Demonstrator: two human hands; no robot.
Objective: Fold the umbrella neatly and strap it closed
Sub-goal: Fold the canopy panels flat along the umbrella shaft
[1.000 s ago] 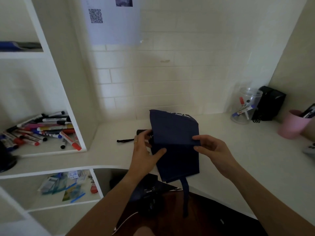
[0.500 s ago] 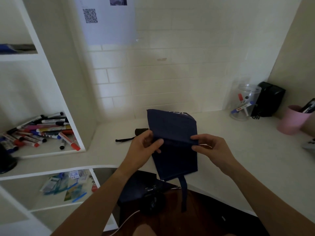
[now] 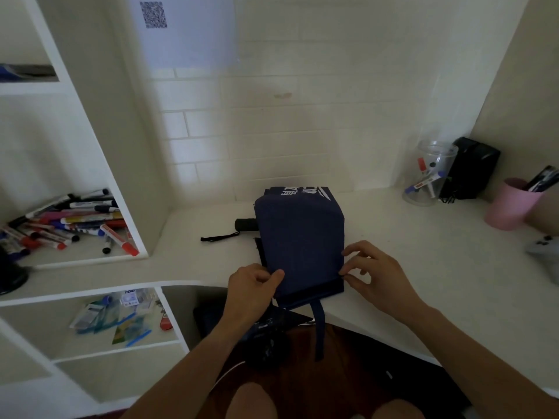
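A navy blue umbrella [image 3: 299,240] lies on the white desk [image 3: 423,267], its canopy cloth folded flat with white lettering at the far edge. Its black handle [image 3: 246,224] and wrist cord [image 3: 219,238] stick out to the left. The closing strap [image 3: 320,328] hangs over the desk's front edge. My left hand [image 3: 252,285] pinches the near left edge of the cloth. My right hand [image 3: 375,273] pinches the near right edge with thumb and fingertips.
A shelf at left holds a pile of markers [image 3: 66,225]. A lower shelf holds packets [image 3: 121,316]. At back right stand a clear jar [image 3: 431,173], a black box [image 3: 472,167] and a pink cup [image 3: 511,204]. A dark bag [image 3: 266,334] lies below the desk edge.
Both hands have slid from the middle of the cloth down to its near edge, pulling the upper fold toward me. The view has tilted down a little.
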